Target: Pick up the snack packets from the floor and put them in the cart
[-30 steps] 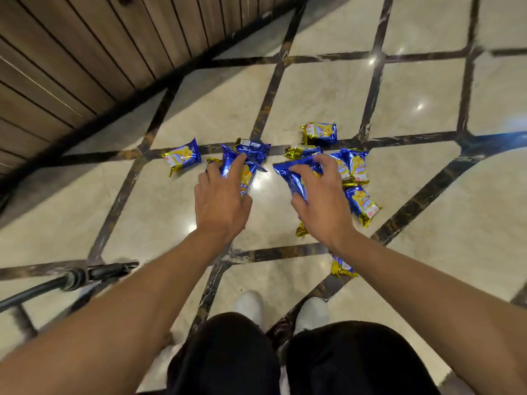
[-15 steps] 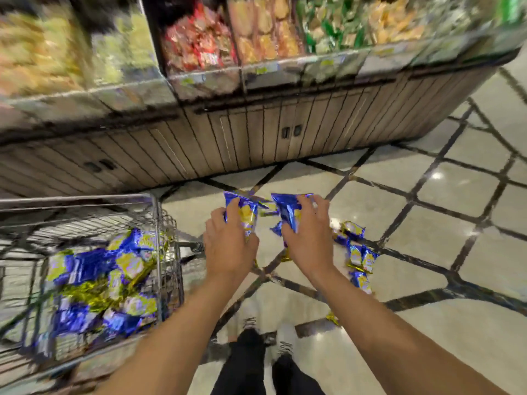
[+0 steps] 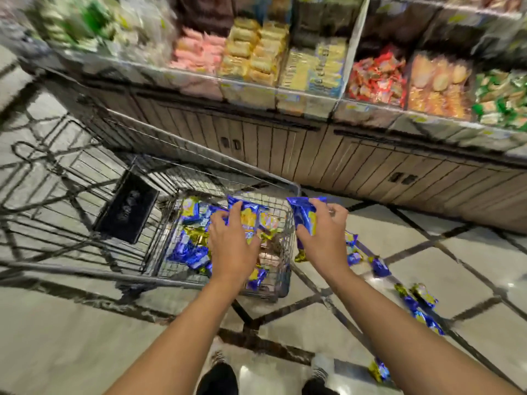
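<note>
My left hand [image 3: 232, 242] grips a blue-and-yellow snack packet [image 3: 248, 216] and is over the basket of the wire cart [image 3: 291, 243]. My right hand [image 3: 325, 235] grips another blue packet [image 3: 304, 215], just right of the cart's right rim, above the floor. Several matching packets [image 3: 189, 253] lie inside the cart. More packets lie on the floor to the right [image 3: 419, 300], near the cart [image 3: 380, 266], and one by my right foot [image 3: 377, 369].
A wooden display counter [image 3: 313, 155] with bins of packaged snacks [image 3: 376, 78] runs behind the cart. The cart's folded child seat with a black panel [image 3: 125, 209] is on the left. My feet [image 3: 319, 372] stand on the tiled marble floor.
I have risen from the floor and turned left. Both hands carried their packets from the floor pile to the cart; the left is now over the basket, the right at its rim.
</note>
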### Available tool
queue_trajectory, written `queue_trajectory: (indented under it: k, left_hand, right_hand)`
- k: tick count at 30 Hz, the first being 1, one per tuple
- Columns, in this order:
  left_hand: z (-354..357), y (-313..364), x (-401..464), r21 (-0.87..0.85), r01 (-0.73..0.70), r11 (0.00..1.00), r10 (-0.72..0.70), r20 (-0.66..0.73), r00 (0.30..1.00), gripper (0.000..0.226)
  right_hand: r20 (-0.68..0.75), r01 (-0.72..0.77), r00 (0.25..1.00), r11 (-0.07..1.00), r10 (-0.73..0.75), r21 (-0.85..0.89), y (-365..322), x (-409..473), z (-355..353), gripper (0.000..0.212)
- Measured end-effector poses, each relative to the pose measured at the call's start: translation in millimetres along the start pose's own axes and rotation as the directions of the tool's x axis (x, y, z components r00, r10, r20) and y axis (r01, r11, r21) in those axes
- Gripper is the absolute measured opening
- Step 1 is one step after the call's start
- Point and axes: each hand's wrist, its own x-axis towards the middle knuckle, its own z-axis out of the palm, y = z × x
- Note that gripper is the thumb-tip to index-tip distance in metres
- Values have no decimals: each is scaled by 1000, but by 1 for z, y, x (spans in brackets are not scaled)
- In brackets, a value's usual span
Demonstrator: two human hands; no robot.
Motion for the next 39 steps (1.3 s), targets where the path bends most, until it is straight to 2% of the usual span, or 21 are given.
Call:
queue_trajectory:
  k: [5,10,14,21,26,30,36,39]
  left_hand:
    - [-60,-92,41,32,61,998,-60,-24,998,78]
    - [-96,-142,74,76,148,986,-146,-41,988,72]
    - [-97,-179,111,92,196,976,-196,-6,981,79]
    - [-53,-250,168,152,301,942,-316,90,944,82]
    - [10,-286,200,203,295,934,-339,233,911,79]
    - [64,-313,215,204,301,931,-354,315,881,90]
    - [110,-334,215,247,352,903,-427,411,806,86]
    - [118,-339,213,197,412,889,-455,458,763,85]
  right_hand:
    - [78,38,996,998,-34,-49,-67,-6,77,63]
    - [164,28,986,999,-22,-33,-111,-7,127,62]
    - [216,55,975,997,-42,-50,-126,13,183,61]
    - [337,-17,939,989,66,-145,-100,52,284,62]
    - [311,-164,920,954,240,-252,-52,66,331,61]
    - [280,-253,894,910,350,-329,-24,64,369,62]
    - [253,-236,897,877,362,-419,-8,61,402,69]
    - [270,-228,884,856,382,-464,-8,62,407,68]
